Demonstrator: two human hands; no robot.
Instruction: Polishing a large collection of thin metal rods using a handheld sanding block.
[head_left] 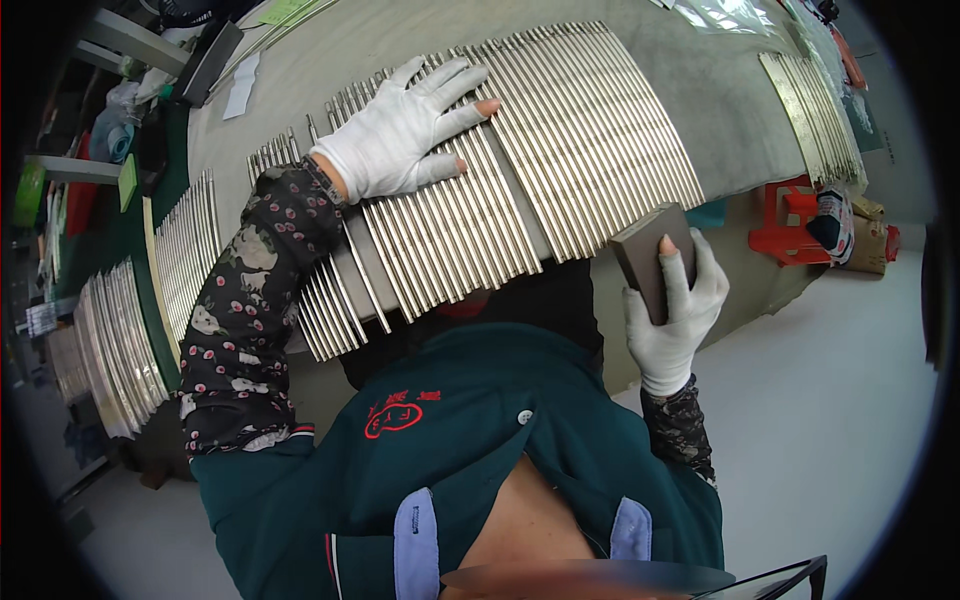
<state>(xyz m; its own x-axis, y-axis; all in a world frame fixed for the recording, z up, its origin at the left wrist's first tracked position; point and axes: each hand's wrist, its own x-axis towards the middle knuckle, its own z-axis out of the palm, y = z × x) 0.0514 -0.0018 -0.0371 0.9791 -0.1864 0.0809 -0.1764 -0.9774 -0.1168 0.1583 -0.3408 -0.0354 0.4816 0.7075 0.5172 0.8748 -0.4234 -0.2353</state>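
Note:
Rows of shiny metal rods (pixel 590 130) lie side by side across the table in front of me, with a gap between the larger group on the right and a middle group (pixel 455 235). My left hand (pixel 400 130), in a white glove with some bare fingertips, rests spread on the far part of the middle group. A few rods (pixel 330 310) lie apart to its left, partly under my forearm. My right hand (pixel 680 310), gloved too, grips a dark grey-brown rectangular block (pixel 645 258) beside the near right end of the large group.
More rods stand grouped at the far right (pixel 815 120) and along the left (pixel 190 250), with another bundle (pixel 120 350) beyond. A red plastic stool (pixel 785 225) and a cardboard box (pixel 872 245) are off the table's right side. A white paper strip (pixel 241 86) lies far left.

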